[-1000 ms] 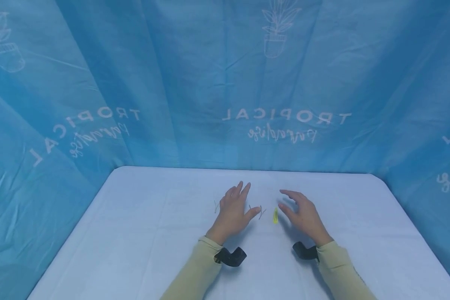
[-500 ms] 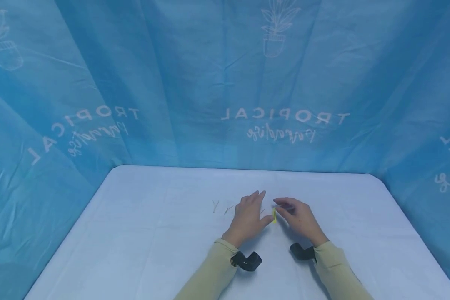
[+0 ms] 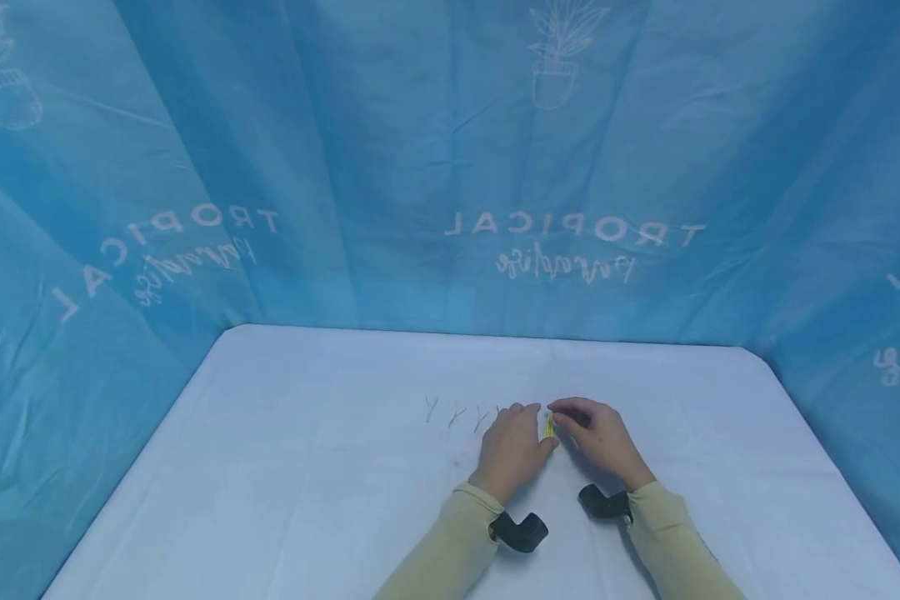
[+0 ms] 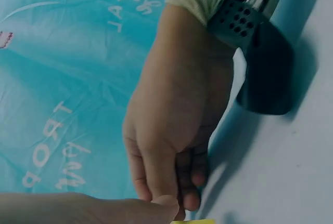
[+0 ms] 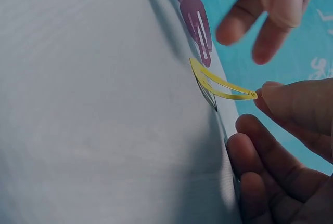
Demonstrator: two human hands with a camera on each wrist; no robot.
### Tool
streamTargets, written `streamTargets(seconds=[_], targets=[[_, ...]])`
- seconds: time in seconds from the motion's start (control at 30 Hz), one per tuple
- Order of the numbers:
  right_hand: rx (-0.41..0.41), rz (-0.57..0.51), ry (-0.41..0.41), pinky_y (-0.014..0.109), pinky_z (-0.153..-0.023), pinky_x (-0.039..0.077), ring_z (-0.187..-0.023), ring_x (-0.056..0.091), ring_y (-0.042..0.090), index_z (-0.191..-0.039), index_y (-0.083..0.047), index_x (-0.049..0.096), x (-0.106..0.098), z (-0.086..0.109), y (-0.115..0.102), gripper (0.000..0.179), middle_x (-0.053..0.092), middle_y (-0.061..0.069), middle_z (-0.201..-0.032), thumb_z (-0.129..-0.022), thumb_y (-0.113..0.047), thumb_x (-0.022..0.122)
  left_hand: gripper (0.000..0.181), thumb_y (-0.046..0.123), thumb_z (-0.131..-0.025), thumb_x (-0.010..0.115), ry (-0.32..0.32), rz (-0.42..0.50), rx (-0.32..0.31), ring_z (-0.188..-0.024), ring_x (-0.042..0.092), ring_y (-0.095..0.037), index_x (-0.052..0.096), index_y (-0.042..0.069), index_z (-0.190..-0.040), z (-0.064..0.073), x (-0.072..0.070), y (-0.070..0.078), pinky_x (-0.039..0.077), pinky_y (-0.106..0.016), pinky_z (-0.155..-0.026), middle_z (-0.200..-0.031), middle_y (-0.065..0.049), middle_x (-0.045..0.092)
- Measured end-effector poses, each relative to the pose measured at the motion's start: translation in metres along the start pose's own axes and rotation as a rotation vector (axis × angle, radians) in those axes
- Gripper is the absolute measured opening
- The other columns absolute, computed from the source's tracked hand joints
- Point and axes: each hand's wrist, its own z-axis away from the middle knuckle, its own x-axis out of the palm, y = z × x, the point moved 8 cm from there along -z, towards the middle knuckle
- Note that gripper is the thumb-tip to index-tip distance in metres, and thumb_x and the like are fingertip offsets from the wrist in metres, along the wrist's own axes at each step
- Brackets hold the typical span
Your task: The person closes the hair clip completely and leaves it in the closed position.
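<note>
A yellow snap hair clip (image 5: 229, 91) stands at the table's middle right, its two halves apparently spread. In the right wrist view my right hand (image 5: 281, 151) pinches its narrow far end between thumb and index finger. My left hand (image 3: 512, 450) is just left of the clip (image 3: 548, 426), its thumb close to the clip's near end. Left fingers (image 5: 265, 47) look loose and apart from the clip in the right wrist view. The left wrist view shows the right hand (image 4: 171, 99) from its side, with a sliver of yellow clip (image 4: 192, 222) at the bottom edge.
Left of my hands, several thin Y-shaped things (image 3: 431, 408) stand in a row on the white table (image 3: 307, 483). Two purple snap clips (image 5: 195, 21) appear beyond the yellow one. A blue curtain (image 3: 450, 275) hangs behind and along both sides.
My left hand has moved right toward the yellow clip, uncovering more of the row. My right hand has come in from beside the clip and now pinches it.
</note>
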Motion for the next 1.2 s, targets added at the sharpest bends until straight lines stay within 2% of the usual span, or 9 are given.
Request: streamTargets(seconds=[0.23, 0.37, 0.47, 0.7, 0.9, 1.2], targets=[[0.018, -0.04, 0.003, 0.052, -0.096, 0.049, -0.111, 0.065, 0.032, -0.115, -0.006, 0.071, 0.001, -0.001, 0.004, 0.021, 0.072, 0.011, -0.114, -0.098, -0.016, 0.067, 0.037, 0.034, -0.088, 0.078, 0.011, -0.031, 0.018, -0.085, 0.069, -0.018, 0.073, 0.007, -0.113, 0.004, 0.008, 0.0, 0.053, -0.031, -0.066, -0.094, -0.004, 0.073], [0.025, -0.055, 0.007, 0.049, -0.094, 0.05, -0.109, 0.066, 0.03, -0.116, -0.006, 0.071, 0.002, 0.0, 0.006, 0.02, 0.071, 0.01, -0.114, -0.097, -0.014, 0.067, 0.025, 0.032, -0.088, 0.078, 0.019, -0.012, 0.015, -0.065, 0.061, -0.014, 0.072, 0.009, -0.095, 0.003, 0.01, 0.002, 0.044, -0.029, -0.053, -0.074, 0.0, 0.064], [0.026, -0.05, 0.011, 0.046, -0.091, 0.052, -0.105, 0.066, 0.028, -0.114, -0.007, 0.072, 0.003, 0.001, 0.007, 0.019, 0.072, 0.009, -0.112, -0.096, -0.012, 0.068, 0.022, 0.031, -0.087, 0.078, 0.019, -0.008, 0.005, -0.059, 0.057, -0.012, 0.071, 0.01, -0.09, 0.002, 0.013, 0.003, 0.042, -0.029, -0.05, -0.069, 0.001, 0.06], [0.024, -0.027, 0.027, 0.042, -0.087, 0.051, -0.099, 0.066, 0.023, -0.108, -0.009, 0.073, 0.003, 0.001, 0.009, 0.014, 0.072, 0.005, -0.105, -0.096, -0.015, 0.07, 0.024, 0.03, -0.087, 0.079, 0.031, -0.015, -0.024, -0.065, 0.062, -0.015, 0.072, 0.01, -0.097, 0.001, 0.018, 0.0, 0.045, -0.03, -0.052, -0.074, -0.001, 0.062], [0.021, -0.042, 0.05, 0.04, -0.086, 0.05, -0.097, 0.065, 0.022, -0.106, -0.008, 0.073, 0.002, 0.001, 0.011, 0.014, 0.072, 0.004, -0.103, -0.095, -0.016, 0.07, 0.028, 0.029, -0.088, 0.078, 0.054, 0.022, -0.04, -0.08, 0.067, -0.017, 0.073, 0.012, -0.11, -0.001, 0.02, -0.007, 0.051, -0.03, -0.064, -0.091, -0.001, 0.069], [0.017, -0.092, 0.066, 0.037, -0.092, 0.049, -0.105, 0.065, 0.026, -0.107, -0.006, 0.073, 0.0, 0.002, 0.01, 0.018, 0.072, 0.007, -0.106, -0.097, -0.02, 0.068, 0.023, 0.027, -0.088, 0.078, 0.085, 0.066, -0.038, -0.076, 0.065, -0.015, 0.074, 0.014, -0.106, -0.002, 0.021, -0.011, 0.049, -0.028, -0.063, -0.091, 0.0, 0.069]])
